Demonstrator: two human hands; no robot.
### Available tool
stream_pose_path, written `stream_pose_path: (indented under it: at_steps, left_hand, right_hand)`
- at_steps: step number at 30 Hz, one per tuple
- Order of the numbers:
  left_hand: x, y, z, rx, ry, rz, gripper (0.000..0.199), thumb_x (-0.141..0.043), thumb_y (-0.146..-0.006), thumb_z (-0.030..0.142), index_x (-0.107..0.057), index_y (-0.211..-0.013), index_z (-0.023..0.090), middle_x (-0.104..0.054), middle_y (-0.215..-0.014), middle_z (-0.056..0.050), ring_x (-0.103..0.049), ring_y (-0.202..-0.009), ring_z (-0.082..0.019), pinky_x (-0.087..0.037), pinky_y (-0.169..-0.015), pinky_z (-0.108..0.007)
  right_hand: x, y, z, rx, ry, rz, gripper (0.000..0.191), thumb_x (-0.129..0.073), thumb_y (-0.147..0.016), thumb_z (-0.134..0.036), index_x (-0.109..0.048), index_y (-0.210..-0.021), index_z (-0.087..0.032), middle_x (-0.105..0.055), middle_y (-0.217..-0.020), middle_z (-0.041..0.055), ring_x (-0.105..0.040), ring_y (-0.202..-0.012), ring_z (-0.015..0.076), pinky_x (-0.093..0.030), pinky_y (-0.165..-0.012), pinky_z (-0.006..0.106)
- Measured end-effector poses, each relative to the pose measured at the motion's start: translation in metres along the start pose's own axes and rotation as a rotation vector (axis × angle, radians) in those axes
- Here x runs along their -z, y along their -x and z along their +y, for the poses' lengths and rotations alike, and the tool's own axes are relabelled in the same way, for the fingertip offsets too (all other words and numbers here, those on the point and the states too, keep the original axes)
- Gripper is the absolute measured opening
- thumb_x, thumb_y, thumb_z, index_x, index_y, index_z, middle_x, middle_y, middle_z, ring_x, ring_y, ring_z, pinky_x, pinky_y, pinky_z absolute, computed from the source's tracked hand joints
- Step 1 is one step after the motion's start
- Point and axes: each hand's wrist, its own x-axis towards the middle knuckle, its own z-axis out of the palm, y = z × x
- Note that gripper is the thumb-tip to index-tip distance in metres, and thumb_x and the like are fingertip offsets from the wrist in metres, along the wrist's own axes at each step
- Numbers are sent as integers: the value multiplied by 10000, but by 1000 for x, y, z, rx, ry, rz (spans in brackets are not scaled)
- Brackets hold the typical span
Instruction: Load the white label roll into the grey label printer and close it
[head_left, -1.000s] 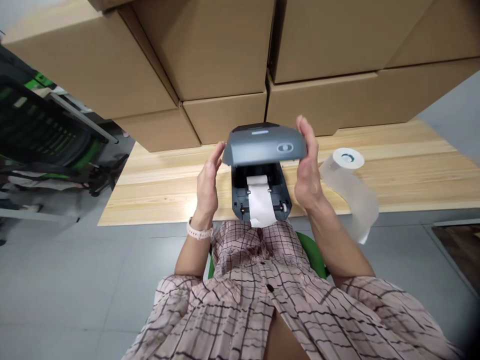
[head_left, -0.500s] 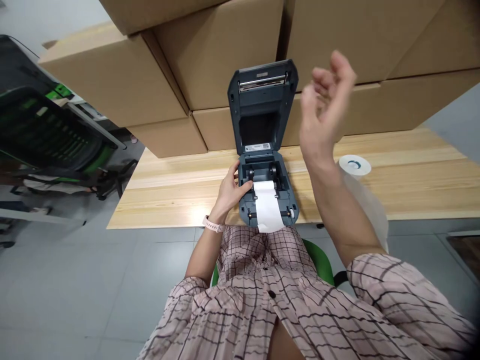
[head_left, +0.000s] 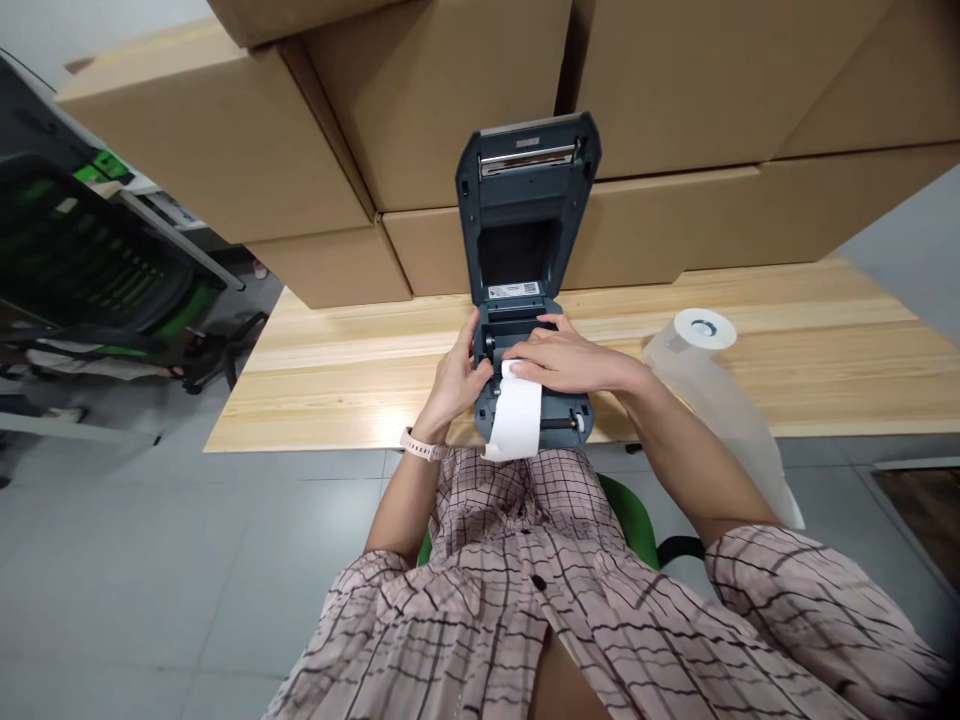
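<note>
A dark grey label printer (head_left: pixel 469 240) sits at the desk's front edge with its lid raised. A small white paper roll (head_left: pixel 511 370) lies inside it, and its loose strip (head_left: pixel 516 420) hangs over the printer's front edge. My left hand (head_left: pixel 454 385) grips the printer's left side, thumb over the rim. My right hand (head_left: pixel 566 358) reaches in from the right, its fingers closed on the paper roll and hiding part of it and the right roll holder. The black roller (head_left: pixel 559 424) shows to the right of the strip.
On the wooden desk (head_left: pixel 337 380), a larger white roll (head_left: pixel 705 330) stands to the right, its translucent strip (head_left: pixel 739 420) trailing over the front edge behind my right forearm. Stacked cardboard boxes (head_left: pixel 450 110) line the back. A black mesh chair (head_left: pixel 90 260) is at left.
My right hand has come down from the air on the right into the printer and onto the paper roll. The paper strip has shifted left. My left hand stays at the printer's side.
</note>
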Motion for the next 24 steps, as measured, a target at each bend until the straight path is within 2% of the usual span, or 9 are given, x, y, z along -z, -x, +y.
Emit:
stream_pose_path:
  at_steps: [3,5,6,8,11,13,15,19,24]
  left_hand:
    - [0,2,0,18,-4,-2,751,-721,-875,260,-479,-1585,308,-604,-1576,-77,-621,-1391,-333,-538,-1142,-513]
    - [-1,3,-1,35,-2,-4,743,-709,-879,251,-482,-1584,313,-620,-1557,-79,-657,-1334,-325,-559,-1108,-509]
    - [-1,4,-1,45,-2,-6,740,-702,-880,243,-484,-1584,315,-633,-1542,-80,-676,-1298,-318,-570,-1087,-506]
    - [-2,5,1,65,-9,-9,723,-678,-884,226,-496,-1578,312,-663,-1501,-85,-710,-1218,-298,-589,-1042,-499]
    - [-2,7,4,83,-32,1,682,-635,-889,204,-530,-1556,299,-697,-1450,-98,-726,-1145,-273,-602,-992,-480]
    - [-3,8,6,84,-49,8,670,-617,-888,198,-542,-1547,298,-697,-1452,-102,-722,-1143,-266,-602,-985,-475]
    - [-3,8,7,83,-58,15,667,-620,-882,196,-554,-1538,299,-687,-1469,-101,-717,-1154,-270,-597,-993,-482]
    - [-3,8,6,82,-32,35,653,-643,-871,190,-588,-1511,309,-669,-1496,-95,-712,-1178,-281,-585,-1021,-490]
    - [-4,8,5,73,-30,41,638,-644,-869,198,-606,-1493,327,-649,-1527,-90,-699,-1205,-279,-582,-1012,-480]
  right_hand:
    - [10,12,8,84,-198,2,468,-486,-1038,-515,-711,-1361,-262,-790,-1216,82,-679,-1226,321,-237,-1274,650]
    - [14,27,15,105,-377,44,518,-525,-1026,-566,-643,-1459,-309,-760,-1306,56,-680,-1229,295,-368,-1231,581]
    - [13,38,18,99,-486,105,568,-537,-1018,-594,-583,-1520,-332,-748,-1322,54,-691,-1205,285,-450,-1172,547]
    - [5,64,26,92,-709,312,677,-570,-988,-652,-460,-1601,-386,-753,-1242,55,-723,-1089,272,-560,-1033,521]
    - [-24,106,36,131,-944,632,616,-681,-931,-599,-490,-1509,-503,-729,-982,-2,-724,-874,243,-593,-965,564]
    - [-47,129,40,84,-1012,699,495,-754,-890,-511,-587,-1357,-498,-705,-929,-16,-727,-865,239,-606,-964,572]
    - [-67,142,43,-69,-1040,693,411,-800,-861,-457,-629,-1233,-428,-727,-986,5,-749,-980,260,-606,-992,572]
    - [-86,141,51,-334,-1068,713,435,-870,-803,-466,-586,-1104,-333,-774,-1159,54,-717,-1235,302,-553,-1093,585]
    - [-87,121,58,-379,-1018,786,502,-885,-771,-527,-539,-1070,-318,-789,-1240,78,-650,-1372,298,-543,-1109,562]
